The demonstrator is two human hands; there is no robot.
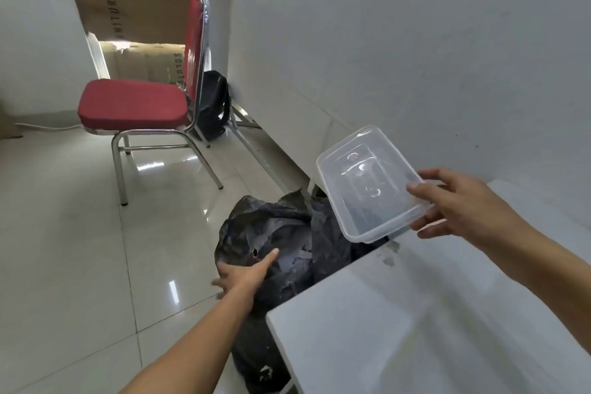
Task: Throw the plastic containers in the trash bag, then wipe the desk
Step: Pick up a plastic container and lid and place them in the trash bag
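Note:
A clear rectangular plastic container hangs in the air, tilted, above the right side of the black trash bag. My right hand grips its near right rim between thumb and fingers. The bag sits crumpled on the floor against the left edge of the white desk. My left hand reaches down to the bag's near side, fingers spread and touching the plastic. Inside the bag nothing can be made out.
A red padded chair with chrome legs stands on the tiled floor at the left. A black backpack leans by the white wall behind it. Cardboard boxes fill the far corner. Small smudges mark the desk's far edge.

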